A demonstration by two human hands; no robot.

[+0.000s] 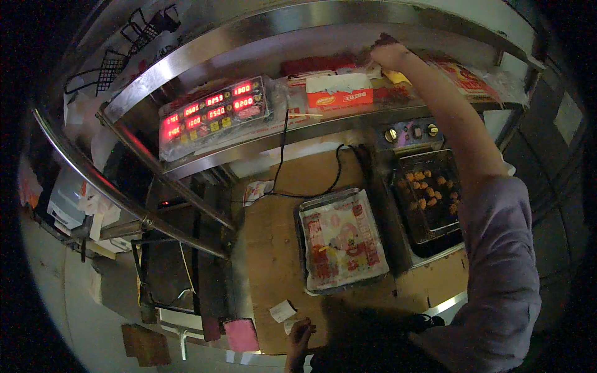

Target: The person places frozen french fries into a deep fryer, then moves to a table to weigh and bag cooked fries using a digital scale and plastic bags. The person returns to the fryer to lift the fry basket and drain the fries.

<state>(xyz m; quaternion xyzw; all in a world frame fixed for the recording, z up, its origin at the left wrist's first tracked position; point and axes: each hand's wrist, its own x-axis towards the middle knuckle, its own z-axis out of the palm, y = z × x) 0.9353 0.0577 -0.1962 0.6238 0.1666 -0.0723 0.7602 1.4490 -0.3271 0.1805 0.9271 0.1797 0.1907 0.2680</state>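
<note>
My right hand (pixel 391 52) reaches far forward over the metal shelf, at a stack of folded packaging and a yellow paper piece (pixel 396 77). Its fingers are dark and partly hidden, so I cannot tell whether they grip anything. Low in the picture, my left hand (pixel 301 330) is by the counter's front edge with its fingers curled. A small paper slip (pixel 290 326) lies partly behind it, and whether it is held is unclear. Just beyond is a second paper slip (pixel 282 311). Before me lies a metal tray (pixel 305 200) lined with printed paper (pixel 345 242).
At right, a fryer-like basin (pixel 419 247) contains several browned food pieces (pixel 426 191), below a knob panel (pixel 413 133). On the shelf are a plastic-wrapped timer with red digits (pixel 212 114), a red-and-white box (pixel 339 91) and wooden sticks (pixel 305 115). A black cable (pixel 282 154) crosses the counter.
</note>
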